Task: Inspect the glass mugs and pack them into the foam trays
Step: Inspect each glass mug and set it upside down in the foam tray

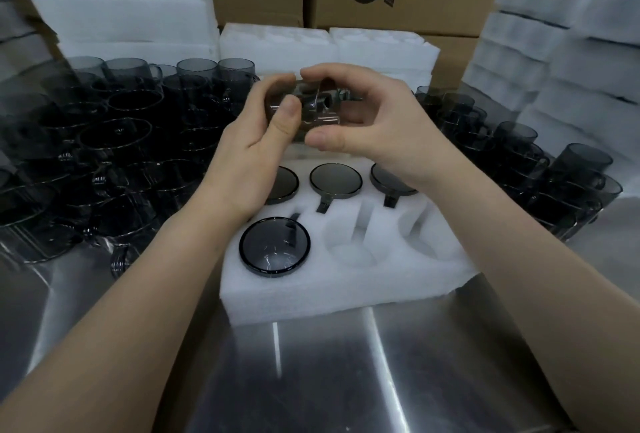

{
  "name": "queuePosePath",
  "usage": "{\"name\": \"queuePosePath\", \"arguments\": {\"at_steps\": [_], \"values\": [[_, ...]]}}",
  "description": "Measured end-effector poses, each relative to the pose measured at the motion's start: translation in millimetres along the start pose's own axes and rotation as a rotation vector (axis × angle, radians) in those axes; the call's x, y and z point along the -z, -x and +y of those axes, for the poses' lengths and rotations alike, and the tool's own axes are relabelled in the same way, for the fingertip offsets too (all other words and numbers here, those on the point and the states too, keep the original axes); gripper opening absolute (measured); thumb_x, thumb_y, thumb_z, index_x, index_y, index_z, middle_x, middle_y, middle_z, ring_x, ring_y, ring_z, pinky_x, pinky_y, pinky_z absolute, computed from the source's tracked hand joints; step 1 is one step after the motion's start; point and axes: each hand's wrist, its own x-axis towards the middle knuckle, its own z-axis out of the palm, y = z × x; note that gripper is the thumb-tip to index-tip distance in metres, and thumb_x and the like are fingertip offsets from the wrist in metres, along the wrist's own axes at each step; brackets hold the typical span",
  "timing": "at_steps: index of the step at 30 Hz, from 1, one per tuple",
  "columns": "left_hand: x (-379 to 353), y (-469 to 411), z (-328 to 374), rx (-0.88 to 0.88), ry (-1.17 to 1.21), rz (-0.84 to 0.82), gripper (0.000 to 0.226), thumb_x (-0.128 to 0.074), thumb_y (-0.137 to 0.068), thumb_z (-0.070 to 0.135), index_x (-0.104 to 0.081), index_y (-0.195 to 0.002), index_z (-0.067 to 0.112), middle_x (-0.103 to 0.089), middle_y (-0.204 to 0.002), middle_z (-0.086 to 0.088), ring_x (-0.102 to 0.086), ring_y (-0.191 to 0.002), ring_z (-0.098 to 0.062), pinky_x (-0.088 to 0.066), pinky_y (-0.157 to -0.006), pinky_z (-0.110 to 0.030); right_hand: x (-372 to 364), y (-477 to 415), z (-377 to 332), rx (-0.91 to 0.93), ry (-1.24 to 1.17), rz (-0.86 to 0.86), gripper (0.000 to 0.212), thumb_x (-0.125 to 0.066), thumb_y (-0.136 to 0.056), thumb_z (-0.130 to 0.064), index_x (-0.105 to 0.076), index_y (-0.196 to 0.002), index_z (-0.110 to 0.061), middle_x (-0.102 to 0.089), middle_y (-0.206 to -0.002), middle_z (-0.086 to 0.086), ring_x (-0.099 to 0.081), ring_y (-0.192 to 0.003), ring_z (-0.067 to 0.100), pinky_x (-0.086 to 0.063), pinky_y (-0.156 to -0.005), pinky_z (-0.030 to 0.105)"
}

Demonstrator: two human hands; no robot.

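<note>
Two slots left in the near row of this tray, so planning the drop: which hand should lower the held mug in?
Probably right. The right hand grips the smoky grey glass mug from the side above the white foam tray's two empty slots; the left hand hangs over filled ones.

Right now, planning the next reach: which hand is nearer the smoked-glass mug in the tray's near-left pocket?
Left. The left hand is just above the mug; the right hand is farther right.

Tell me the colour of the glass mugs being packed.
Smoky dark grey, see-through glass mugs; the head view shows it.
</note>
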Motion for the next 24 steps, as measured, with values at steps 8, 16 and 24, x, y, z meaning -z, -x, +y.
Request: {"name": "queuePosePath", "arguments": {"at_steps": [8, 16, 24], "values": [[-0.4, -4.2, -5.1, 0.189, -0.154, -0.034, 0.035, -0.044, -0.102, 0.032, -0.067, -0.076, 0.03, -0.067, -0.077, 0.014, -0.059, -0.073, 0.008, -0.039, -0.067, -0.006, 21.4, 10.9, -41.2, -0.165, 0.408, -0.191, 0.033, -0.068, -0.079, -0.029, -0.061, -0.111, -0.025, -0.069, -0.104, -0.001, -0.069, -0.091, 0.017, -0.059, -0.076, 0.036], [0.0, -6.3, -9.3, 0.217, -0.338, -0.079, 0.018, -0.058, -0.094, 0.026, -0.075, -0.096, 0.019, -0.072, -0.088, 0.005, -0.063, -0.088, -0.012, -0.044, -0.074, -0.023, 13.0, 47.2, -55.7, -0.155, 0.61, -0.392, 0.033, -0.071, -0.069, -0.037, -0.061, -0.101, -0.036, -0.065, -0.095, -0.011, -0.059, -0.07, 0.009, -0.052, -0.066, 0.034], [-0.1, -7.0, -11.4, 0.243, -0.355, -0.095, 0.01, -0.066, -0.088, 0.03, -0.074, -0.085, 0.025, -0.07, -0.081, 0.007, -0.064, -0.084, -0.009, -0.049, -0.075, -0.025, 14.2, 41.5, -64.8, -0.188, 0.715, -0.505, 0.036, -0.067, -0.063, -0.052, -0.055, -0.097, -0.046, -0.062, -0.097, -0.019, -0.06, -0.078, 0.005, -0.052, -0.067, 0.027]]}}
